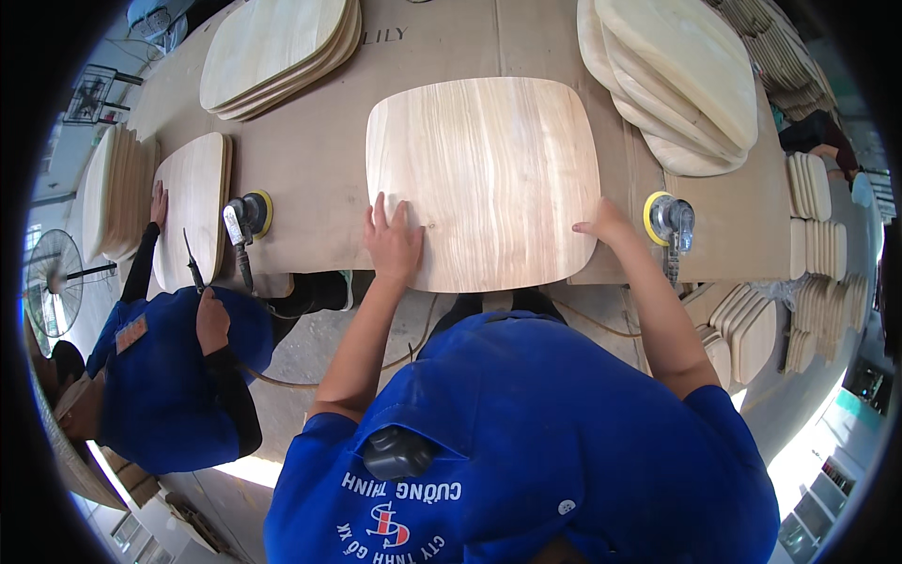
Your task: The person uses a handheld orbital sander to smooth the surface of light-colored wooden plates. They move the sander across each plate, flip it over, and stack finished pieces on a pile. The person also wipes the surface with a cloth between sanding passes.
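A pale wooden panel (484,179) with rounded corners lies flat before me on the cardboard-covered table. My left hand (394,243) rests on its lower left part, fingers spread on the wood. At the right edge, my right hand (606,224) grips the panel, its thumb on top and the other fingers hidden at the side or beneath. Just right of that hand stands an orbital sander (671,221) with a yellow pad rim. A second sander (248,217) sits farther left, next to a co-worker's panel (189,211).
Stacked panels stand at the back left (277,52) and back right (676,80) of the table (310,179). A co-worker (178,376) in blue is close on my left, one hand on a panel and a dark tool in the other. A hose (601,329) hangs below the table edge.
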